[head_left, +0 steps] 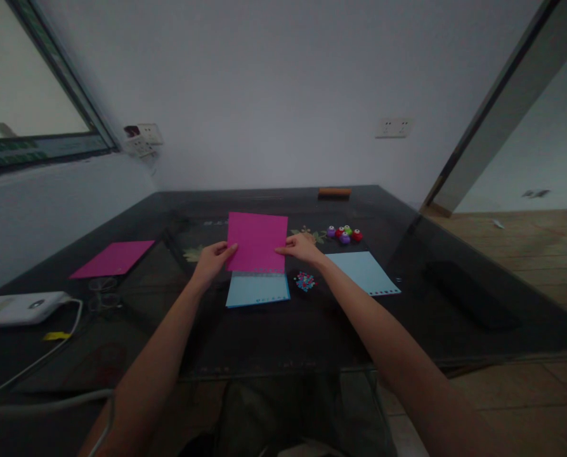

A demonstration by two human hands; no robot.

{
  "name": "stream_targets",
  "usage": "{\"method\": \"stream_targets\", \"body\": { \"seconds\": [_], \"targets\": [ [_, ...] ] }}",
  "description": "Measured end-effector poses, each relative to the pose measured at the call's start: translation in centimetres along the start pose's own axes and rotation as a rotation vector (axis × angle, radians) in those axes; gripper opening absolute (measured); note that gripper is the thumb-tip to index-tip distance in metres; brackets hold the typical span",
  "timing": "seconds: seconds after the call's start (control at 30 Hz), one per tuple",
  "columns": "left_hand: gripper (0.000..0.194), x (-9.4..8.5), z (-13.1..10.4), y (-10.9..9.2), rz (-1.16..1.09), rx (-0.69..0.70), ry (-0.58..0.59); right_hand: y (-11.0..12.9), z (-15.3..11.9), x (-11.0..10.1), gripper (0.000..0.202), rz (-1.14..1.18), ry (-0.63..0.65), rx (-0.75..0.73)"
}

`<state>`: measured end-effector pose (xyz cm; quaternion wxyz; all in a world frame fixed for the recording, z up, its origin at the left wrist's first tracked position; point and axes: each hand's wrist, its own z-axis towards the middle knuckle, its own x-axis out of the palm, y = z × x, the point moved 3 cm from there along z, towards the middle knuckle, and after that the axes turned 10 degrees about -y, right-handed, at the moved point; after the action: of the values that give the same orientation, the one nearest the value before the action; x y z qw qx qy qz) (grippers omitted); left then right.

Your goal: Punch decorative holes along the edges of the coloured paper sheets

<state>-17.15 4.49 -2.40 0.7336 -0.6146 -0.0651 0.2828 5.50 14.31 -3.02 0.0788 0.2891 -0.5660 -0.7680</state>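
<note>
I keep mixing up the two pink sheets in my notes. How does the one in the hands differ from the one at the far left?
The raised pink sheet is held by the left hand and the right hand; neither touches the far-left pink sheet. The raised pink sheet is tilted up at the far edge of the middle pale blue paper, while the far-left pink sheet lies flat on the table. Both are bright pink and four-sided.

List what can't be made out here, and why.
All in the head view:
Left hand and right hand: some fingers are hidden behind the bright pink, flat paper sheet.
Pale blue paper below it: marks along the lower edge are too small to read.
Multicoloured cluster: pieces too small and blurred to count.
White, rounded plastic device: left end cut off by the picture's edge.
</note>
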Motion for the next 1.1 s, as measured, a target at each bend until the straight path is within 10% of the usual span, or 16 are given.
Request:
{"method": "stream_targets", "body": {
  "seconds": [0.47,1.1],
  "targets": [
    [0.037,6.4,-5.0,-2.3,-0.005,0.142,0.274,1.4,-8.1,-4.6,0.032,0.178,-0.084,0.149],
    [0.038,7.5,-6.0,-2.2,0.045,0.192,0.403,-0.2,-9.7,-4.5,0.033,0.11,-0.176,0.162]
  ]
}}
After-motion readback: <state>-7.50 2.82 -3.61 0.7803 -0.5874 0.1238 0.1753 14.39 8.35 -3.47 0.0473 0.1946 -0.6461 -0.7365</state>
